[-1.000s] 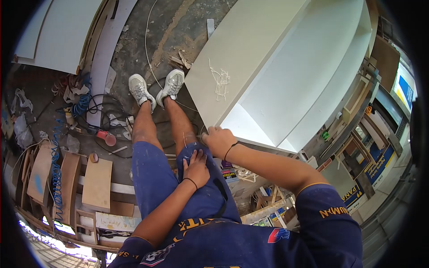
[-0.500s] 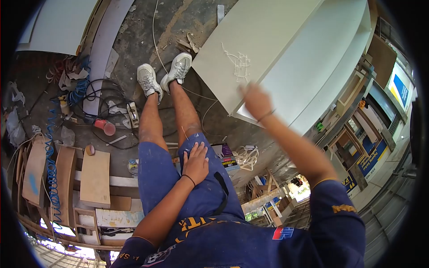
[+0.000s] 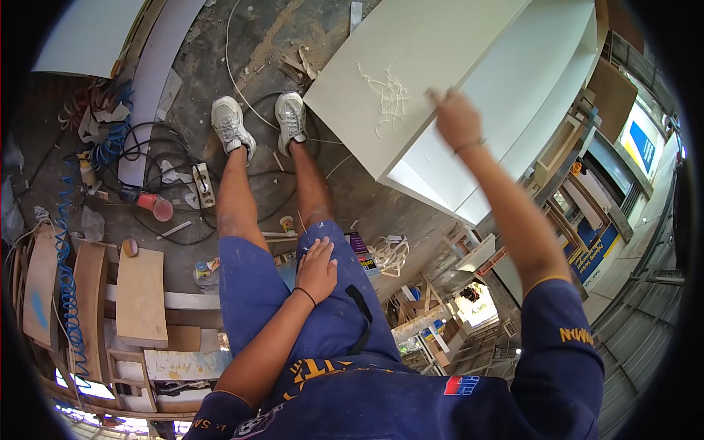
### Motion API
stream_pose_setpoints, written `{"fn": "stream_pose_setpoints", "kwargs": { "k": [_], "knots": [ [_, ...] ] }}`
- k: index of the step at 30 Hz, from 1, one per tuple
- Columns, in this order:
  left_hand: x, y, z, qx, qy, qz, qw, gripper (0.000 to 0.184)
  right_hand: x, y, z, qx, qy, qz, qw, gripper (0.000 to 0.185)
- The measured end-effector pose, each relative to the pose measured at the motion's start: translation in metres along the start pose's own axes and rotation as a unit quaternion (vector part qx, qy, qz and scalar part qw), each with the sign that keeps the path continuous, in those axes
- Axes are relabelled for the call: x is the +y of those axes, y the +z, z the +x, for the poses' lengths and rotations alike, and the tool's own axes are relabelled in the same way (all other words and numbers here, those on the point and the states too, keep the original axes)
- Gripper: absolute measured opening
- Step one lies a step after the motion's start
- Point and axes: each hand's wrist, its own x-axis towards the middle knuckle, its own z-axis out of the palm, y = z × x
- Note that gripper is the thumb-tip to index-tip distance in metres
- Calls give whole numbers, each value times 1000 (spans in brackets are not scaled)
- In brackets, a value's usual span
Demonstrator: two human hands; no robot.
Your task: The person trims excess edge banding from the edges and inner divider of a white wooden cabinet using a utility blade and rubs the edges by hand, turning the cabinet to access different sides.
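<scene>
My left hand lies flat on the thigh of my blue shorts, its fingers stretched out, holding nothing. Over the near edge of a large white box-like cabinet hovers my right hand, slightly blurred. Its fingers are curled closed, with one fingertip pointing out to the left. Whether anything small is pinched there is hidden. A loose tangle of thin white strips lies on the cabinet's flat panel, just left of this hand.
Cables, a power strip and a red-ended tool lie on the floor at left. Curved wooden pieces and a blue coiled hose are nearer me. Beside my knee are a box and a bundle of white strips.
My right hand has moved up and right, from beside the strip tangle to the cabinet's edge. My feet are further apart. The left hand still rests on my thigh.
</scene>
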Motion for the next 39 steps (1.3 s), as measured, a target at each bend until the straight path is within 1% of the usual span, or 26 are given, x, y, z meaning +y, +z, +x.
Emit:
{"fn": "stream_pose_setpoints", "kwargs": {
  "k": [1, 2, 3, 4, 5, 7, 8, 9, 10, 11, 13, 14, 16, 18, 19, 21, 23, 25, 26, 27, 29, 30, 32, 35, 37, 39],
  "knots": [
    [0, -2, 1, 0, -1, 0, 1000, 45, -40, 10, -35, -39, -28, 7, 999, 40],
    [1, -2, 2, 2, 4, -6, 1000, 45, -82, 20, -72, -27, -48, 58, 997, 41],
    [4, 0, 3, 6, 9, -15, 1000, 45, -120, 6, -94, -153, -89, 120, 977, 38],
    [8, 1, 6, 12, 13, -15, 1000, 45, -144, 17, -119, -163, -159, 139, 964, 33],
    [10, 3, 9, 19, 15, -14, 1000, 44, -158, -1, -129, -217, -179, 207, 937, 27],
    [9, 5, 10, 24, 17, -15, 999, 44, -134, -23, -92, -132, -148, 189, 962, 24],
    [10, 6, 13, 37, 21, -21, 999, 43, -107, -15, -64, -50, -9, 147, 988, 20],
    [9, 8, 10, 40, 25, -25, 999, 42, -61, -22, -12, -170, 139, 134, 966, 20],
    [8, 11, 10, 36, 28, -27, 999, 42, -15, -39, 20, -72, 85, 66, 992, 25],
    [8, 13, 15, 61, 34, -33, 997, 42, 34, -35, 50, -12, 80, 5, 997, 30],
    [10, 19, 21, 84, 37, -43, 995, 41, 87, -39, 76, 49, 60, -53, 996, 34],
    [12, 20, 25, 108, 29, -59, 992, 41, 87, -34, 73, 28, 52, -49, 997, 34],
    [10, 25, 24, 126, 15, -79, 989, 41, 55, -17, 44, -15, 18, -43, 999, 36],
    [6, 32, 29, 194, -12, -100, 976, 39, -17, 5, -13, -51, -22, 11, 998, 34],
    [6, 29, 31, 195, -11, -102, 975, 39, -58, 6, -43, -119, -60, 43, 990, 33],
    [9, 21, 37, 187, -135, -242, 942, 37, -130, 1, -95, -211, -124, 153, 957, 41],
    [9, 15, 42, 209, -131, -229, 942, 38, -149, -6, -113, -293, -166, 213, 917, 35],
    [14, 18, 51, 250, -135, -211, 935, 40, -112, -29, -71, -199, -102, 218, 950, 32],
    [19, 20, 60, 292, -84, -156, 940, 43, -81, -18, -44, -123, -44, 181, 975, 32],
    [30, 19, 71, 289, -78, -160, 941, 43, -37, -23, -6, -121, 35, 191, 973, 35],
    [69, 8, 107, 328, 121, -38, 936, 49, 59, -28, 65, -44, 120, 183, 975, 37],
    [91, 2, 127, 300, 153, -40, 941, 52, 105, -35, 99, -53, 150, 157, 975, 37],
    [133, -6, 170, 231, 197, -30, 952, 56, 176, -57, 147, -16, 168, 98, 981, 38],
    [187, -14, 224, 233, 228, 11, 945, 51, 239, -80, 192, 60, 172, 76, 980, 40],
    [209, -19, 246, 246, 223, 17, 943, 50, 261, -89, 213, 46, 178, 60, 981, 41],
    [223, -23, 252, 235, 227, 63, 943, 49, 278, -91, 226, 50, 146, -43, 987, 43]
  ]
}}
